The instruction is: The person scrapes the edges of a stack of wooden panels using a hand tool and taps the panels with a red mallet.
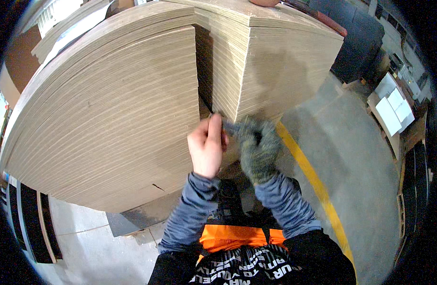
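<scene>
My bare left hand (205, 147) is closed in a pinch, thumb pointing up, close in front of the gap between two tall stacks. Beside it, my right hand (259, 149) wears a grey-green knit glove, its fingers curled. A small dark bluish thing (232, 127) spans the space between both hands; blur and fingers hide its kind. To the left rises a big stack of wooden sheets (114, 109), layered at the edges. The other stack of sheets (285, 71) stands behind my right hand, its corner facing me.
A yellow floor line (311, 178) runs along the grey floor (356, 166) on my right. White papers (394, 111) lie on a surface at the far right. Dark stacked panels (30, 221) stand at the lower left. A reddish bar-like thing (318, 18) rests atop the right stack.
</scene>
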